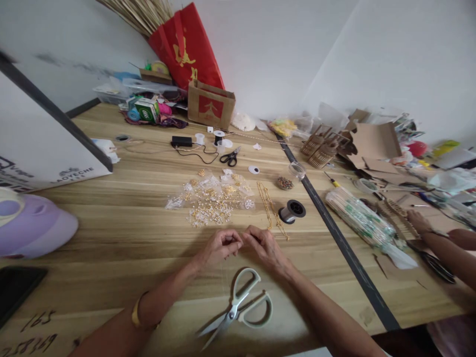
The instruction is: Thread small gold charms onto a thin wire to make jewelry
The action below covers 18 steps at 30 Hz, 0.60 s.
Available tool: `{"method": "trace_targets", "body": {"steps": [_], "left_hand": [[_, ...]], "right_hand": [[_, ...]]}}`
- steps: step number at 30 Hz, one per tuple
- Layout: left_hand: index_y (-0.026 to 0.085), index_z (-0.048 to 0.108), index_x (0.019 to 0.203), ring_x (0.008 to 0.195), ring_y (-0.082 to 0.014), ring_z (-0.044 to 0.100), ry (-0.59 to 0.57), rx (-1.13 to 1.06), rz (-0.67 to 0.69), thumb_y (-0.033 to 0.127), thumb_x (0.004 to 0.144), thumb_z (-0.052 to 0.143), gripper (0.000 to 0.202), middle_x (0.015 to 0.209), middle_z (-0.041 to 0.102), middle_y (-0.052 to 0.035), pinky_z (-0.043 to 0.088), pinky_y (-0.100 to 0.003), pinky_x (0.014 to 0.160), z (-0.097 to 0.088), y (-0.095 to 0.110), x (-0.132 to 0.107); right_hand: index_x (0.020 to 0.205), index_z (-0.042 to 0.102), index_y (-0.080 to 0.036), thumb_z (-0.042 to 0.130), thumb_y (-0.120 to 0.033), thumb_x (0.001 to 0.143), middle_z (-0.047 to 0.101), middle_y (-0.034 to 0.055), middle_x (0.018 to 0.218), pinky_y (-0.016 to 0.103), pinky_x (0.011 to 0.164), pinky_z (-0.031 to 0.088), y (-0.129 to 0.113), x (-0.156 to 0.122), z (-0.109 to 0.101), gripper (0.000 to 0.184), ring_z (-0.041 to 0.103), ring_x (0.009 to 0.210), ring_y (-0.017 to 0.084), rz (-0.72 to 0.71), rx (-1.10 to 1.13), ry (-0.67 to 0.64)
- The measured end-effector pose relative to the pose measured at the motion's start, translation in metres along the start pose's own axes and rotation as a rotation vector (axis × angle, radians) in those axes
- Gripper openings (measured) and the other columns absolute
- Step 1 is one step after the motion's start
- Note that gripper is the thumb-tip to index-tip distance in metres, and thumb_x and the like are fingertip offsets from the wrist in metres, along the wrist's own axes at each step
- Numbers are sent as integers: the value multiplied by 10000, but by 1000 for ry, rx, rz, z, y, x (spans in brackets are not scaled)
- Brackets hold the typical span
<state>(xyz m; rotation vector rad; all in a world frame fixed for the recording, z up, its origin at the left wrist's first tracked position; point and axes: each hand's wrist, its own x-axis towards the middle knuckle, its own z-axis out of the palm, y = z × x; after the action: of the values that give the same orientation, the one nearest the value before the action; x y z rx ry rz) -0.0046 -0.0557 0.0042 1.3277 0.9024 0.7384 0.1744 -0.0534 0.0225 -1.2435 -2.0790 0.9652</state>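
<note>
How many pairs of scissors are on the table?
2: pale-handled scissors nearest the camera, black scissors beyond the bead pile. Clutter at right may hide more.

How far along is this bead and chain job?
Seemingly done: gold chains lie laid out beside the spool. In hand: left hand and right hand pinch something too small to tell. Probably left: a pile of gold beads sits in bags; the scissors lie untouched.
</note>
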Motion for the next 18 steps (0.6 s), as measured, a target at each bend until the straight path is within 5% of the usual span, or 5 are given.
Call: {"method": "trace_targets", "body": {"steps": [18], "left_hand": [[135, 583, 719, 501, -78, 461, 6, -88, -41, 331, 731, 606, 197, 589, 556, 11, 350, -189, 469, -3, 1, 0]], "right_hand": [[678, 538, -144, 422, -331, 919, 441, -28, 581, 206, 506, 297, -3, 1, -4, 327, 383, 533, 86, -62, -85, 27]]}}
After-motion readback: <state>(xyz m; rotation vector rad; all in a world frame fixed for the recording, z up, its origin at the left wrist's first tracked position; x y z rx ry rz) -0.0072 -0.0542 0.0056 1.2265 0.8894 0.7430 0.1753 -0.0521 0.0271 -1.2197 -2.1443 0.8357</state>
